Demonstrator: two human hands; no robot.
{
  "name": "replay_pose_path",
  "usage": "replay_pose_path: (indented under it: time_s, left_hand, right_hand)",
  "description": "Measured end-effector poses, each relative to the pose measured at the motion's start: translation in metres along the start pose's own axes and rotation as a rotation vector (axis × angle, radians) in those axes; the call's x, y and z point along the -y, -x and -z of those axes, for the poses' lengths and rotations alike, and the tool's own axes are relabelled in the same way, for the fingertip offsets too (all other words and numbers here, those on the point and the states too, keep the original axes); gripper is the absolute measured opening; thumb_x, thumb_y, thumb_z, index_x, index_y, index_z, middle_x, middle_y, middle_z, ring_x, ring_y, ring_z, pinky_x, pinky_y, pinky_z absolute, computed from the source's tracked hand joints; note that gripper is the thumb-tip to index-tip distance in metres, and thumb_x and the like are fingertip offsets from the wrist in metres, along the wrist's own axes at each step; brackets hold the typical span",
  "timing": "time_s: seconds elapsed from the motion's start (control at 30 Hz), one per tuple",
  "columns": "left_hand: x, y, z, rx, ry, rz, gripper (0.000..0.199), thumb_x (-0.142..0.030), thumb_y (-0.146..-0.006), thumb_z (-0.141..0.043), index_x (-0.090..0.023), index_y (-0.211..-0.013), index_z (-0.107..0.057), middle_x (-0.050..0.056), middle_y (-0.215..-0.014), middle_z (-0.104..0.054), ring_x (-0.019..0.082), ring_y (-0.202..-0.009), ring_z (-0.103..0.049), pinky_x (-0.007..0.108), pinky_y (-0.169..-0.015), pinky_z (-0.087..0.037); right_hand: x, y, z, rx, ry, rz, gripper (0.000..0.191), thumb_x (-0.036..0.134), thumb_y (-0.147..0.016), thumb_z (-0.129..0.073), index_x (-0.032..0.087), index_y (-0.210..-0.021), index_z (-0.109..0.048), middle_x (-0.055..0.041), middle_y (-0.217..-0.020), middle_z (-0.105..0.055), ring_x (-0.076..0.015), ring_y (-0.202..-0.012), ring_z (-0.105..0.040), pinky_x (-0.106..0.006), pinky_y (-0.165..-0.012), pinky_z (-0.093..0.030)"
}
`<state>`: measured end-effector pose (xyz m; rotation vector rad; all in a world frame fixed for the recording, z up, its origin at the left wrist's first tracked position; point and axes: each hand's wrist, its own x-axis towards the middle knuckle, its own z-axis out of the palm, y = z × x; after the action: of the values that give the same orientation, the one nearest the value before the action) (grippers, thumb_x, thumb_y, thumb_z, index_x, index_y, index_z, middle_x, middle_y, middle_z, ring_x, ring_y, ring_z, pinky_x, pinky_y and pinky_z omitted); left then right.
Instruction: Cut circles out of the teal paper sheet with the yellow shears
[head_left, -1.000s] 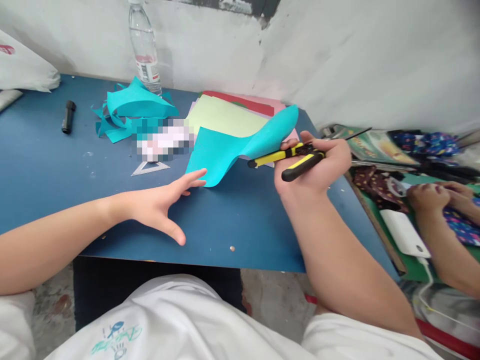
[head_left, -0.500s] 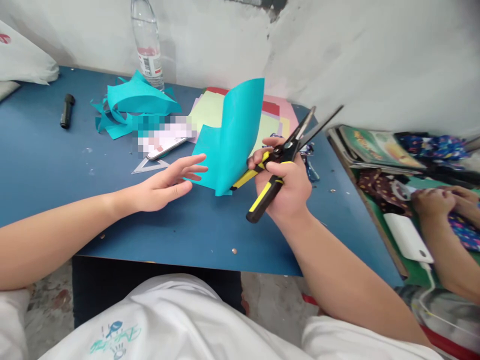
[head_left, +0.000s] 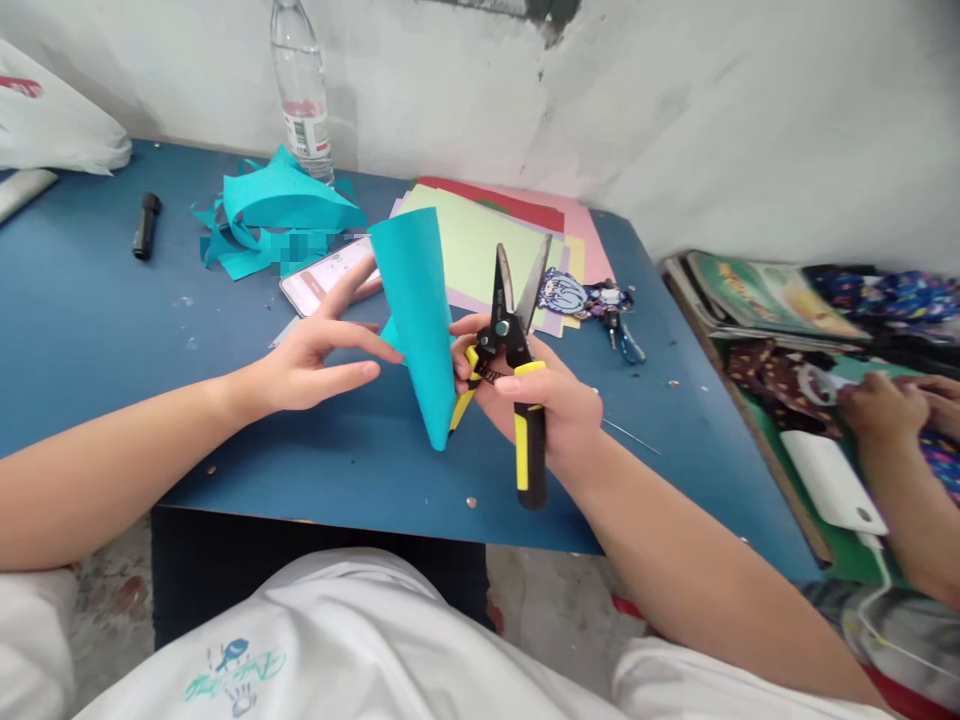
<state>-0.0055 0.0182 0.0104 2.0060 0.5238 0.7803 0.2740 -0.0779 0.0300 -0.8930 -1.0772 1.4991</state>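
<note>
Right hand (head_left: pixel 551 400) grips open scissors (head_left: pixel 516 340), teal paper (head_left: pixel 416 310); bottle label (head_left: pixel 305 118) unreadable.

This looks like a makeshift craft corner in a plain room, perhaps a home or a classroom; the view does not settle which. A blue worktop (head_left: pixel 90 320) stands against a rough, patchy whitewashed wall (head_left: pixel 712 110) with flaking plaster. On it lie a stack of coloured paper sheets (head_left: pixel 480 235), teal paper offcuts (head_left: pixel 277 205), a black marker (head_left: pixel 146 225), a clear water bottle (head_left: pixel 301 85) and a phone (head_left: pixel 322 280). To the right, a second, green surface (head_left: pixel 780 470) carries books (head_left: pixel 757 295) and a white power bank (head_left: pixel 832 480). The floor (head_left: pixel 540 590) below is bare and worn.
</note>
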Motion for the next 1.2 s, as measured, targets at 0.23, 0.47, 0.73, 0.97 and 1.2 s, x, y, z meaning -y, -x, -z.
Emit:
replay_pose_path:
  time_s: [0.23, 0.47, 0.73, 0.97, 1.2]
  left_hand:
    - [-0.025, 0.001, 0.011, -0.076, -0.17, -0.026, 0.052, -0.084, -0.092, -0.08, -0.033, -0.093, -0.093, 0.006, -0.175, -0.059, 0.051, -0.174, -0.033, 0.069, -0.129, -0.051]
    - [-0.03, -0.003, 0.024, -0.217, -0.327, -0.128, 0.05, -0.083, -0.092, -0.073, -0.037, -0.082, -0.088, 0.012, -0.126, -0.079, 0.048, -0.152, -0.054, 0.075, -0.133, -0.04]
    - [-0.024, -0.01, 0.034, -0.131, -0.165, -0.407, 0.028, -0.049, -0.1, -0.082, -0.029, -0.081, -0.083, 0.003, -0.068, -0.067, 0.017, -0.06, -0.052, 0.039, -0.061, -0.037]
    - [-0.027, -0.014, 0.039, -0.05, -0.156, -0.09, 0.047, -0.061, -0.098, -0.084, -0.024, -0.07, -0.075, 0.007, -0.08, -0.068, 0.022, -0.075, -0.058, 0.039, -0.073, -0.048]
    - [-0.004, -0.021, 0.047, 0.196, -0.076, 0.281, 0.031, -0.054, -0.088, -0.089, -0.023, -0.091, -0.089, 0.006, -0.089, -0.084, 0.024, -0.083, -0.073, 0.035, -0.08, -0.059]
  right_hand:
    - [0.004, -0.001, 0.005, -0.007, 0.001, -0.027, 0.049, 0.03, -0.061, -0.083, 0.027, -0.11, -0.081, -0.0027, -0.086, -0.062, -0.0251, -0.082, -0.056, -0.043, -0.076, -0.048]
    - [0.009, 0.0, 0.003, 0.003, -0.028, -0.003, 0.05, 0.028, -0.059, -0.083, 0.024, -0.109, -0.08, -0.0031, -0.085, -0.064, -0.0238, -0.08, -0.056, -0.041, -0.073, -0.047]
    - [0.022, -0.006, 0.013, -0.157, -0.076, 0.107, 0.044, 0.027, -0.059, -0.078, 0.024, -0.103, -0.081, -0.0033, -0.082, -0.061, -0.0229, -0.078, -0.056, -0.042, -0.069, -0.052]
    - [0.022, -0.029, 0.047, -0.558, -0.259, 0.375, 0.024, 0.026, -0.062, -0.073, 0.033, -0.085, -0.069, -0.0028, -0.08, -0.06, -0.0239, -0.078, -0.057, -0.038, -0.062, -0.055]
    - [0.034, -0.044, 0.096, -0.897, -0.274, 0.452, 0.012, 0.027, -0.072, -0.063, 0.031, -0.082, -0.057, -0.0003, -0.073, -0.052, -0.0192, -0.07, -0.054, -0.033, -0.062, -0.054]
